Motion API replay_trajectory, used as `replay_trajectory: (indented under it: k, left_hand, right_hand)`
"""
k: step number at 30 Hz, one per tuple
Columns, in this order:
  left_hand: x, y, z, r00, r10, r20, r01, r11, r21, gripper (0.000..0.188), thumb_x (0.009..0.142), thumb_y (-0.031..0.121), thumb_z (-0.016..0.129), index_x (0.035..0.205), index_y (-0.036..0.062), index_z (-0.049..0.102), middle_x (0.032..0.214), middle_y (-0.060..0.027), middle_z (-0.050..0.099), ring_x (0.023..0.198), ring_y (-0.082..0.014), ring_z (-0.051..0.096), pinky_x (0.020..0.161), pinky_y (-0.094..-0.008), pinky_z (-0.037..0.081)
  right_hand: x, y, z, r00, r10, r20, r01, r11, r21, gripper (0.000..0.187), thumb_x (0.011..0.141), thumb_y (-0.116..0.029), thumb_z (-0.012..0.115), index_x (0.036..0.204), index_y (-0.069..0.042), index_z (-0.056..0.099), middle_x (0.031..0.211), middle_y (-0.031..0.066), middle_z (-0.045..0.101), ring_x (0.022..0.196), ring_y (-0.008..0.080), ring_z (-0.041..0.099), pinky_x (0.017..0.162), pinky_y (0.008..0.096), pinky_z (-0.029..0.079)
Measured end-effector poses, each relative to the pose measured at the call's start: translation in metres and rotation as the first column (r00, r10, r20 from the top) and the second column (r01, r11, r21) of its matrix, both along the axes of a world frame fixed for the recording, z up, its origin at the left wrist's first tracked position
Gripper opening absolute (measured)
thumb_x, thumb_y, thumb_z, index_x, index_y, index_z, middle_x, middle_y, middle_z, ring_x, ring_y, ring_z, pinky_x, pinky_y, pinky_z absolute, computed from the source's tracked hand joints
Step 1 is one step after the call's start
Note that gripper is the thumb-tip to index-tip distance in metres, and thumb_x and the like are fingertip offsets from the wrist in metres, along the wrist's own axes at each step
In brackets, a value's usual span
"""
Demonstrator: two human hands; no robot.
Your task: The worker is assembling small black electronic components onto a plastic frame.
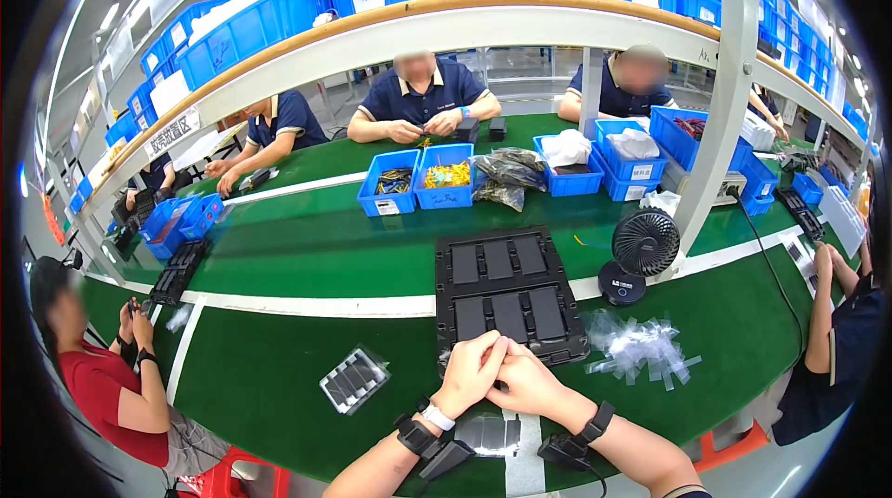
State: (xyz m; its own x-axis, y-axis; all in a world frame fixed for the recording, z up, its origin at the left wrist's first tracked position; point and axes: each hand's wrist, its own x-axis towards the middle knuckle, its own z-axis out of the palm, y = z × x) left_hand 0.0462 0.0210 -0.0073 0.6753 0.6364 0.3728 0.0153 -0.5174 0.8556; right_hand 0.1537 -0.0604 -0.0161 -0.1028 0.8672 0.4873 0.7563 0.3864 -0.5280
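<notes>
My left hand (470,374) and my right hand (528,381) meet at the near edge of a black plastic tray (445,266). Their fingers are closed against each other, and whatever they hold, if anything, is hidden. Flat dark rectangular pieces (499,260) lie in two rows in the tray's slots. Left of my hands is a small clear-and-white sheet with dark strips (355,381). A heap of clear plastic film pieces (641,349) spreads to the right. Between my wrists, a clear film sheet (488,435) lies on the green table.
A black desk fan (645,242) stands right of the tray, near a white shelf post (720,117). Across the table are blue bins (389,184) of small parts and grey plastic bags (509,173). Co-workers sit opposite and at both sides. A cable (779,266) runs down the right.
</notes>
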Motion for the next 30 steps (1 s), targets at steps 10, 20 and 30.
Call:
replay_trajectory:
  k: [10,20,30]
  left_hand:
    - [0.0001,0.0001,-0.0005,1.0,0.0,-0.002,0.0,1.0,-0.003,0.027,0.09,0.02,0.051,0.074,-0.0013,0.05,0.051,-0.0133,0.043,0.043,-0.0168,0.039,0.044,-0.0319,0.034]
    - [0.0006,0.0009,0.0005,1.0,-0.009,-0.02,0.009,1.0,-0.003,0.024,0.09,0.019,0.051,0.078,-0.0018,0.054,0.054,-0.0133,0.049,0.045,-0.0159,0.043,0.046,-0.0309,0.036]
    - [-0.0017,0.0005,0.0001,0.999,-0.022,-0.039,0.022,1.0,-0.003,0.028,0.09,0.021,0.05,0.074,-0.0018,0.049,0.054,-0.0144,0.043,0.046,-0.0167,0.04,0.047,-0.0318,0.036]
  right_hand:
    - [0.0027,-0.0013,0.001,0.998,0.026,0.049,-0.023,0.998,-0.055,0.026,0.069,-0.015,0.067,0.092,-0.004,0.064,0.09,0.0128,0.064,0.096,0.0351,0.054,0.087,0.042,0.043]
    - [0.0041,0.0009,-0.0026,0.999,0.026,0.043,-0.025,0.999,-0.041,0.026,0.068,-0.013,0.067,0.092,-0.004,0.064,0.089,0.0124,0.064,0.095,0.0343,0.054,0.087,0.0416,0.043]
    - [-0.0008,-0.0002,-0.0037,0.999,0.025,-0.035,-0.022,0.997,0.07,0.013,0.069,-0.014,0.065,0.075,-0.003,0.063,0.08,0.013,0.062,0.089,0.0358,0.054,0.083,0.0428,0.043]
